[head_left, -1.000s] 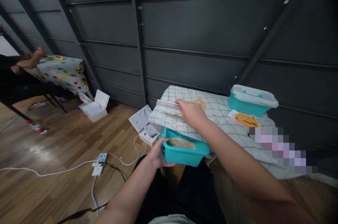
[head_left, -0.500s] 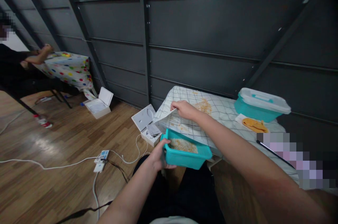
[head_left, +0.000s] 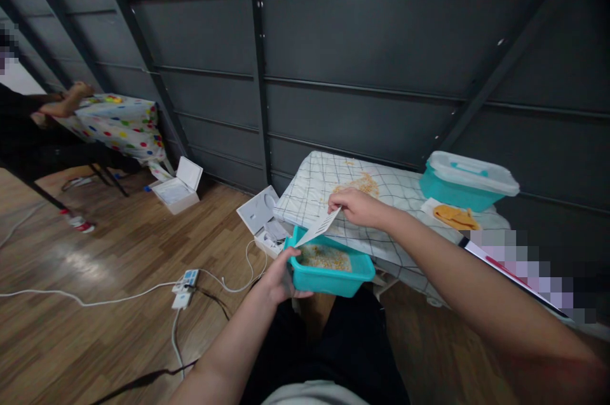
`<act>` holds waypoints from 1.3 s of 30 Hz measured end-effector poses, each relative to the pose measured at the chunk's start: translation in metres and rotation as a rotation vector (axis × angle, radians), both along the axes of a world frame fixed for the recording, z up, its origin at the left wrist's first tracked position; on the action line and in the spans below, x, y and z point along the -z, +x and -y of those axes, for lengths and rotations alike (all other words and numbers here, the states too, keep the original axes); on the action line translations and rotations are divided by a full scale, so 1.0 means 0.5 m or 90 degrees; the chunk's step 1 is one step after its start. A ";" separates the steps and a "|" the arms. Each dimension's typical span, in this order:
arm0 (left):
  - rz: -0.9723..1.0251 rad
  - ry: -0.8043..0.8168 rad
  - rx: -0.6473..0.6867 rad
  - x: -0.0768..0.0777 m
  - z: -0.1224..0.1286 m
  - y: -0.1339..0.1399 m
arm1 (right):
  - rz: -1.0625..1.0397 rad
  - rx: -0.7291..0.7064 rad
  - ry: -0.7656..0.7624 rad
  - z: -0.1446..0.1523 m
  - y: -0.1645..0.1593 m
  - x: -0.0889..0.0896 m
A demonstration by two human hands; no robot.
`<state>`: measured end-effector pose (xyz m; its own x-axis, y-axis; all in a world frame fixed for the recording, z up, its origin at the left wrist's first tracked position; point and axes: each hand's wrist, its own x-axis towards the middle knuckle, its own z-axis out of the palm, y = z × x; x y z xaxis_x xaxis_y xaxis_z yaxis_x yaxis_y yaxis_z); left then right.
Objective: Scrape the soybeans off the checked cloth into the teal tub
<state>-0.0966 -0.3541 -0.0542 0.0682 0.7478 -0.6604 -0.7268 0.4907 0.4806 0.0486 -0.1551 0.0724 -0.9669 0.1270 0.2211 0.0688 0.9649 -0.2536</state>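
Observation:
My left hand [head_left: 282,274] grips the left end of a turquoise plastic bin [head_left: 328,285], thumb over the rim and fingers underneath. Loose yellowish grains or crumbs [head_left: 326,257] lie in the bin, which is held at the table's front edge. Between the fingers and thumb of my right hand [head_left: 355,206] is a white card [head_left: 318,227] with dark printed lines. The card slants down to the bin's back left rim. Beyond my right hand, more of the crumbs [head_left: 365,184] are spread on the checked tablecloth [head_left: 314,179].
A lidded turquoise bin [head_left: 469,182], an orange cloth [head_left: 455,217] and a lit tablet [head_left: 515,274] are on the table's right side. Opened white boxes [head_left: 271,220] and a power strip [head_left: 185,289] with cables lie on the floor. Far left, a person [head_left: 28,119] sits at a dotted-cloth table.
My right hand has moved right and nearer to me, bringing the card from above the tablecloth to over the bin's rim. My left hand and the bin have shifted slightly left.

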 end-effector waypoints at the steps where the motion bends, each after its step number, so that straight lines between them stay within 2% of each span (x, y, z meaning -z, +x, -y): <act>1: 0.003 0.001 0.003 0.001 0.000 0.001 | -0.002 0.016 -0.003 0.004 0.009 0.000; 5: 0.014 0.000 0.024 0.002 -0.004 0.008 | -0.062 0.150 0.009 0.009 0.040 -0.011; 10: 0.018 0.003 0.040 -0.004 -0.008 0.014 | -0.095 0.383 0.128 -0.004 0.056 -0.038; 13: 0.009 -0.006 0.032 -0.009 -0.011 0.016 | -0.061 0.437 0.164 -0.011 0.049 -0.040; 18: -0.011 -0.028 0.025 -0.014 -0.017 0.019 | 0.028 0.487 0.154 -0.009 0.015 -0.021; 25: -0.010 -0.012 0.011 -0.011 -0.019 0.018 | 0.068 0.446 0.148 -0.011 -0.003 -0.004; 32: 0.007 -0.005 0.020 -0.010 -0.017 0.011 | 0.013 0.339 0.128 -0.032 0.026 0.014; 39: 0.004 -0.003 0.026 -0.015 -0.013 0.010 | -0.023 0.244 0.083 -0.034 0.067 0.013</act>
